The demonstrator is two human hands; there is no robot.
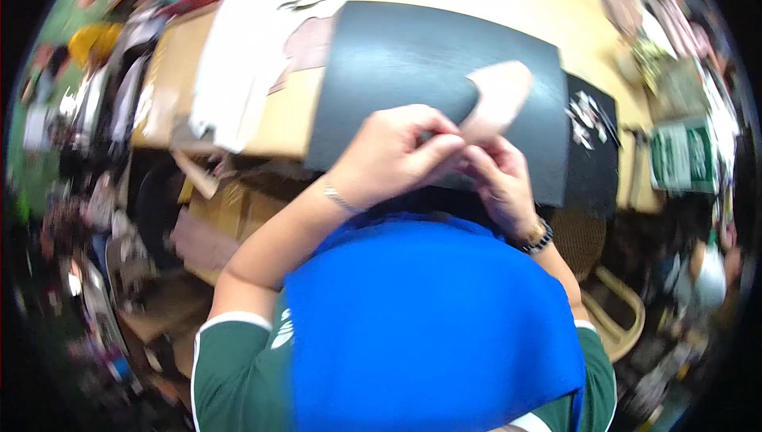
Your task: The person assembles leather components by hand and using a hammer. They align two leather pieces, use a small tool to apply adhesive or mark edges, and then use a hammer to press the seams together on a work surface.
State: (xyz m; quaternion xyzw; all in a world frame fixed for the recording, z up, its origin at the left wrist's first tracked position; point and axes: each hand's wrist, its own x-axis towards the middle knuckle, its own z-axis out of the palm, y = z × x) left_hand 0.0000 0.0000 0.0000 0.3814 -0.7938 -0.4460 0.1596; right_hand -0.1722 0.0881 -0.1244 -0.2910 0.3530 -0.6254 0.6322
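left hand (pixel 394 154): fingers pinched on the near end of my tan leather piece (pixel 498 99)
right hand (pixel 496 176): pinching the same end, touching the left
leather piece: sticks out beyond both hands, over the black mat (pixel 397 67)
black mat: on the bench (pixel 282 119), under and beyond my hands
white sheet (pixel 246 51): left of the hands

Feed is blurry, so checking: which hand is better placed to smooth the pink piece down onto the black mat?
Probably the left hand: it pinches only the pink piece's lower end, while the right hand sits beneath it.
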